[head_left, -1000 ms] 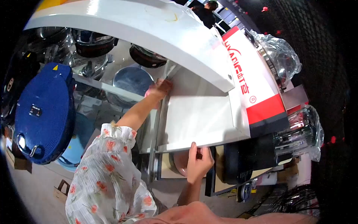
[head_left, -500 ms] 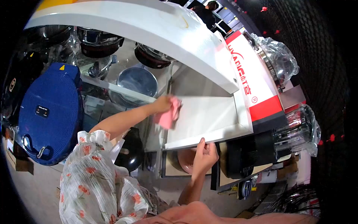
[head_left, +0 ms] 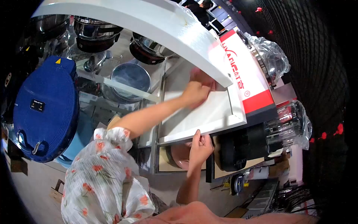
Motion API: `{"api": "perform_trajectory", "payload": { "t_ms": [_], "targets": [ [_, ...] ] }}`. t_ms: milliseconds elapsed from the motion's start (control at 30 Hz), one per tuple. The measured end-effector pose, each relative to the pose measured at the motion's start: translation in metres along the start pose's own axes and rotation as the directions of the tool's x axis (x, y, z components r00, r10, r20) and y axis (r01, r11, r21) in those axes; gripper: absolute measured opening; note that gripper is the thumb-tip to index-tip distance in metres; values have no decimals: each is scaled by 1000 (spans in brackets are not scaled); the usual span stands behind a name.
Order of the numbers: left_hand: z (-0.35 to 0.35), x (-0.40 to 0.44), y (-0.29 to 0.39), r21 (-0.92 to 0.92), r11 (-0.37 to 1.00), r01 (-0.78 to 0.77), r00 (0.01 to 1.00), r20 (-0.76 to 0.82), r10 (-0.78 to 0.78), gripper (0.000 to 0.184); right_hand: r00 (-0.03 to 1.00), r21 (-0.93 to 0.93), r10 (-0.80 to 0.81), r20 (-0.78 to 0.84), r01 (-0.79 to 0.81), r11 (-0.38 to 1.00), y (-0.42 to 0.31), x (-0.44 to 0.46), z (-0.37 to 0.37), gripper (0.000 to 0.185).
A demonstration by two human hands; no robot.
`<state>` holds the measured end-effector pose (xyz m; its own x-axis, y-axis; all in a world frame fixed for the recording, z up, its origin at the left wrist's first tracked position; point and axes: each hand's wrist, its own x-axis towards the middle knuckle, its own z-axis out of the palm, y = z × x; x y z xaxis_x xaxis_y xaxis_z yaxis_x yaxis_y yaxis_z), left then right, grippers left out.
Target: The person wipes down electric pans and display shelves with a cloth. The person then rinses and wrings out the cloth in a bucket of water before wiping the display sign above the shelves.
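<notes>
My left hand [head_left: 197, 92], at the end of a floral sleeve, is inside a white shallow tray-like drawer [head_left: 203, 132]. It is closed on a pink cloth [head_left: 202, 76], partly hidden by the hand and blurred by motion. The cloth is near the drawer's far side, by the curved white panel [head_left: 160, 26]. At the drawer's near edge, my right hand [head_left: 201, 148] has its thumb against the white rim with the fingers curled. Below that rim, a pinkish round item [head_left: 181, 155] shows in a lower compartment.
Left of me stands a blue oval case [head_left: 46, 112] with a metal clip. Shiny pots [head_left: 95, 35] and a round glass-lidded vessel [head_left: 130, 80] sit behind glass. A red-and-white box [head_left: 244, 74] and plastic-wrapped appliances [head_left: 287, 128] stand at right. A person [head_left: 199, 13] is far back.
My left hand has moved right and farther into the drawer with the pink cloth, from its left edge toward the curved panel. My right hand stays at the near rim. The view has shifted slightly.
</notes>
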<state>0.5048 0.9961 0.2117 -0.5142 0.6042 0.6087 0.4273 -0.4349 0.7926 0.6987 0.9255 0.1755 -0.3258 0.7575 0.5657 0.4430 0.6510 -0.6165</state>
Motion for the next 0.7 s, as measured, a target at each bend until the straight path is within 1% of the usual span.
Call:
{"api": "perform_trajectory", "payload": {
  "t_ms": [33,67,100,133,200,233,300,333,367,400,433,467,500,600,633,700],
  "targets": [
    [-16,-27,22,-53,997,59,981,188,-48,27,998,43,31,-61,-29,999,0,0,3,23],
    [-5,-52,16,-202,913,-355,935,-79,346,37,998,29,32,-47,-31,999,0,0,3,22],
    [-1,-84,23,-180,944,-276,961,-28,275,45,999,12,35,-30,-34,999,0,-1,-1,22],
    [-3,-105,20,-208,908,-365,927,6,374,45,999,-3,32,-13,-32,999,1,0,-1,21],
    [-8,-109,20,-378,880,-289,939,67,337,45,999,-43,-48,1,48,998,4,1,-1,19],
    [-7,-101,16,-355,868,-347,920,48,388,44,996,-65,-85,11,86,994,6,0,-1,18],
    [-6,-68,2,-306,833,-462,872,14,489,44,999,-2,-52,11,52,999,4,-1,-1,17],
    [-5,-50,-7,-300,892,-339,916,109,385,45,999,32,-37,6,37,999,3,0,1,17],
    [-2,-33,-18,-286,935,-211,939,205,275,46,999,1,-45,-14,45,999,8,-1,2,17],
    [2,-16,-30,-252,964,-84,942,296,159,46,998,-13,-63,-23,62,998,9,0,3,17],
    [4,2,-39,-212,977,-5,937,341,79,46,997,-30,-77,-32,76,997,8,0,4,17],
    [6,17,-49,-168,985,34,933,358,29,46,995,-51,-90,-39,87,995,6,0,3,17],
    [6,35,-59,-121,991,49,938,347,-4,46,996,-133,-79,-43,72,988,2,1,1,17],
    [4,78,-85,-3,998,65,952,300,-61,46,993,-231,-102,-58,86,969,-7,2,-2,17],
    [3,92,-95,46,996,71,958,275,-81,46,995,-208,-74,-60,60,976,-5,2,-1,16],
    [2,109,-116,137,987,80,967,230,-110,46,994,-272,-104,-39,90,958,-1,3,-4,15]
  ]
}}
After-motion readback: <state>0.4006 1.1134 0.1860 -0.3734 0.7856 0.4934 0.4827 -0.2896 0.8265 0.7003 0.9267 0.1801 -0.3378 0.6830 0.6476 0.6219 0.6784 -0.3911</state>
